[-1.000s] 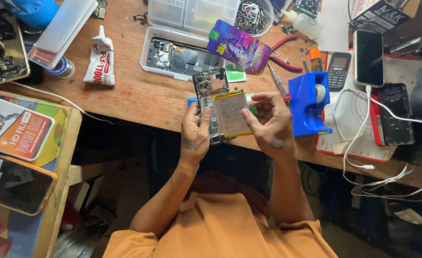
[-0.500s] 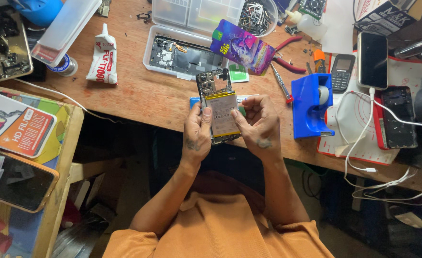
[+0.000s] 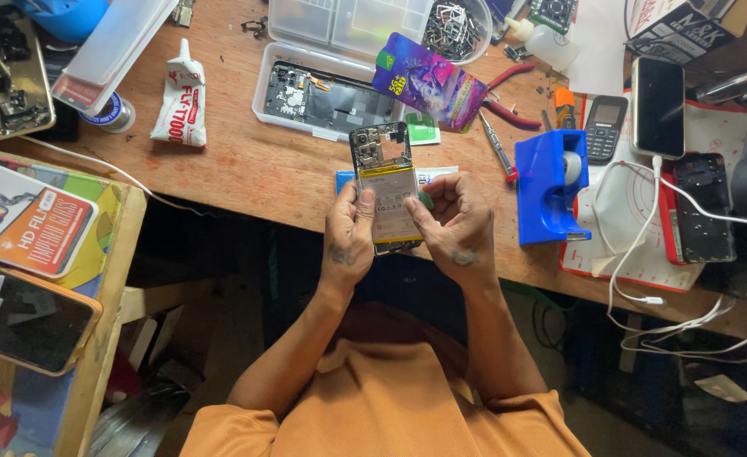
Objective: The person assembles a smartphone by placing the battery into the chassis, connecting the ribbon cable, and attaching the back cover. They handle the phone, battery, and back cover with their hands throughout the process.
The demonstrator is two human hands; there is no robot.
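Note:
I hold an opened smartphone [image 3: 382, 173] upright over the front edge of the wooden workbench [image 3: 246, 169]. Its back cover is off, showing the circuit board at the top and a pale battery [image 3: 388, 207] in the middle. My left hand [image 3: 347, 237] grips the phone's left side with the thumb on the battery. My right hand [image 3: 454, 224] holds the right side, its thumb pressing on the battery's right edge.
On the bench lie a clear plastic case [image 3: 322, 93] with another opened phone, a white glue tube [image 3: 180, 97], a purple packet [image 3: 428, 80], a blue tape dispenser [image 3: 551, 186], red pliers [image 3: 509, 106], a screwdriver [image 3: 496, 148], several phones at right and white cables [image 3: 644, 279].
The battery was tilted out in my right hand a second ago. It now lies flat in the phone body, and both thumbs have moved onto it.

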